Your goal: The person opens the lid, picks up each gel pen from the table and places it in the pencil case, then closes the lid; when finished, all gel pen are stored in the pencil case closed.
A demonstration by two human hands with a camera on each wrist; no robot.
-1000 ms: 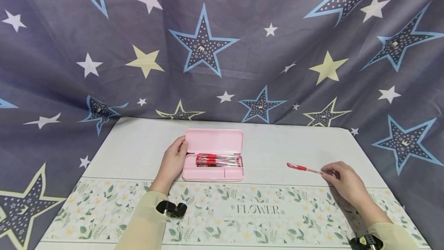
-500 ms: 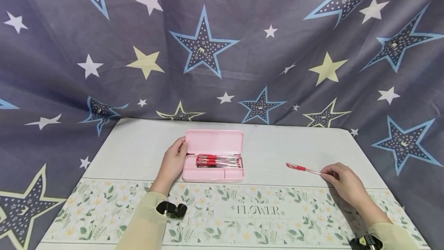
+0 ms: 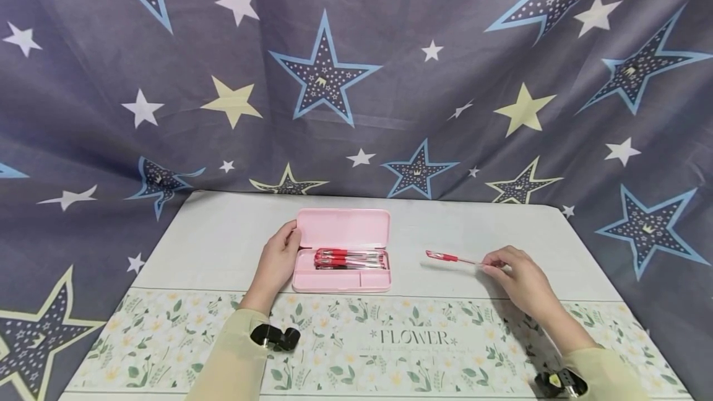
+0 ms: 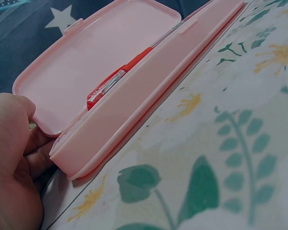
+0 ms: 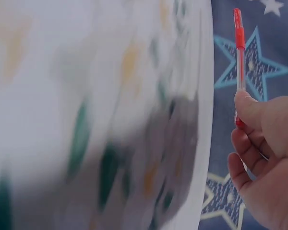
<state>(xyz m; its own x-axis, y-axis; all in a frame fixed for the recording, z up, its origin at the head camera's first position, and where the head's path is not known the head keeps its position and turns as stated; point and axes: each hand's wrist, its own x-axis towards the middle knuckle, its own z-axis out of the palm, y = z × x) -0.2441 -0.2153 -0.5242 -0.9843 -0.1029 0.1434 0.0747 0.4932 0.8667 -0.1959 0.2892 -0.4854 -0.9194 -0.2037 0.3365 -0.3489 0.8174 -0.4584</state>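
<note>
A pink pencil case (image 3: 325,280) lies on the table with its lid (image 3: 343,228) swung back. Several red pens (image 3: 337,260) and one darker pen rest in its rear compartment. My left hand (image 3: 276,262) grips the case at its left end by the hinge, with the thumb on the lid's edge in the left wrist view. Off to the right, my right hand (image 3: 520,280) pinches another red pen (image 3: 442,257) by its clear end, the red grip pointing left toward the case. In the right wrist view, thumb and forefinger hold that pen (image 5: 240,40), raised off the table.
A white tabletop (image 3: 234,215) carries a floral band (image 3: 423,357) along its front, printed with "FLOWER". Behind and at both sides hangs a dark star-patterned cloth (image 3: 379,17). The case's front compartments hold nothing visible.
My right hand has taken hold of the red pen, lifted it off the table and carried it left toward the case. The left hand and the case stay in place.
</note>
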